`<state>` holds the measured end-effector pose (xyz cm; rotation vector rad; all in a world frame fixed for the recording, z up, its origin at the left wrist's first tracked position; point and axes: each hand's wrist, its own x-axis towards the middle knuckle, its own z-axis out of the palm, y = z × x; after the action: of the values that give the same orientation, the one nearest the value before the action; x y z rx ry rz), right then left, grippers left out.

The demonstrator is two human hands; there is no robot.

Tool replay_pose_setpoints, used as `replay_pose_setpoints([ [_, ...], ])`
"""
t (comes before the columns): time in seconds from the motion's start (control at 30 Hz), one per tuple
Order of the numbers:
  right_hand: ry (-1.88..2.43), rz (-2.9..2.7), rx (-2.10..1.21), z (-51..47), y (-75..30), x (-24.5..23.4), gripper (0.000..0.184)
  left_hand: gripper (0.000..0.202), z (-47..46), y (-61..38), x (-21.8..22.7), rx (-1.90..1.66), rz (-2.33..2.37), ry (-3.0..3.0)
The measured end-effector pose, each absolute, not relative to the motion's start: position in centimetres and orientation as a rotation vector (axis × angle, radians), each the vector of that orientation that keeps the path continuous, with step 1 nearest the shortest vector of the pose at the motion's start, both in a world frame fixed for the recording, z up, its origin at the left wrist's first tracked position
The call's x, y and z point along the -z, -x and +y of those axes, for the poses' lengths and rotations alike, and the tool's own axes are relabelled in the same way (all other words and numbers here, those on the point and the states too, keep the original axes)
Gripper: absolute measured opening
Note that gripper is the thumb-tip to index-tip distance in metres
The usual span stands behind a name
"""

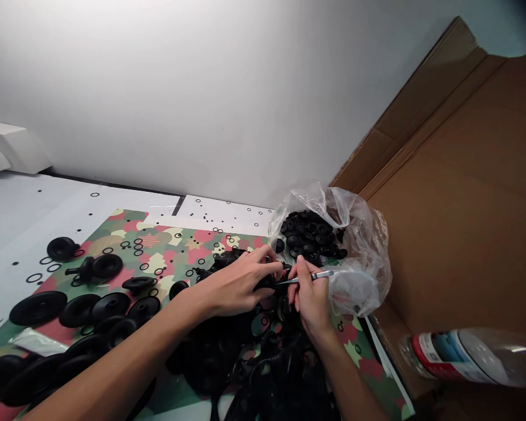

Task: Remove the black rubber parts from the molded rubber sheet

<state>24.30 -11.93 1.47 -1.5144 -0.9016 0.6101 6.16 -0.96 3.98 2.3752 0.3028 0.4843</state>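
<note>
In the head view, my left hand (243, 280) reaches in from the left, its fingers closed round a black rubber part that they mostly cover. Just right of it, my right hand (311, 295) grips slim silver tweezers (325, 274). Their tip points left and meets the piece at my left fingertips; I cannot tell whether the tip presses into it. Under both wrists lies a big heap of black rubber parts (280, 380). Behind my right hand, a clear plastic bag (359, 234) stands open with many small black rubber parts (309, 234) inside.
Larger black rubber discs (39, 308) and thin rings lie across the patterned mat (114, 225) on the left. A small white packet (37, 342) rests among them. At right stand a cardboard box (473, 204) and a plastic bottle (473, 355) on its side. A white wall (179, 99) rises behind.
</note>
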Motion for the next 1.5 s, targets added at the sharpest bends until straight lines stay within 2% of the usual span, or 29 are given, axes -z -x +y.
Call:
replay_pose_setpoints([
  [0.23, 1.559, -1.128, -0.278, -12.5, -24.0, -1.6, 0.062, 0.013, -0.8, -6.6, -3.3, -0.488, 0.263, -2.435],
  [0.5, 1.612, -1.224, -0.072, -12.3, -24.5, -1.1, 0.056, 0.029, -0.3, -7.4, -2.7, -0.527, 0.188, -2.437],
  [0.6, 1.631, -1.205, -0.041, -12.1, -25.0, -0.9, 0.056, 0.023, 0.0, -7.7, -3.1, -0.551, 0.195, -2.392],
  [0.67, 1.637, -1.178, -0.039, -12.0, -25.3, -0.8, 0.057, 0.017, 0.2, -7.8, -3.3, -0.572, 0.232, -2.364],
  [0.83, 1.611, -1.11, -0.149, -11.7, -25.8, -0.9, 0.06, 0.017, 0.4, -7.9, -3.4, -0.598, 0.295, -2.315],
  [1.23, 1.39, -1.193, -0.442, -13.8, -26.0, -1.8, 0.057, 0.033, 0.4, -7.5, -3.1, -0.537, 0.217, -2.309],
  [1.4, 1.412, -1.333, -0.414, -13.9, -25.8, -1.7, 0.055, 0.029, 0.4, -7.1, -3.4, -0.52, 0.202, -2.304],
  [1.5, 1.439, -1.371, -0.388, -13.6, -25.7, -1.7, 0.059, 0.018, 0.4, -7.0, -3.3, -0.513, 0.189, -2.299],
])
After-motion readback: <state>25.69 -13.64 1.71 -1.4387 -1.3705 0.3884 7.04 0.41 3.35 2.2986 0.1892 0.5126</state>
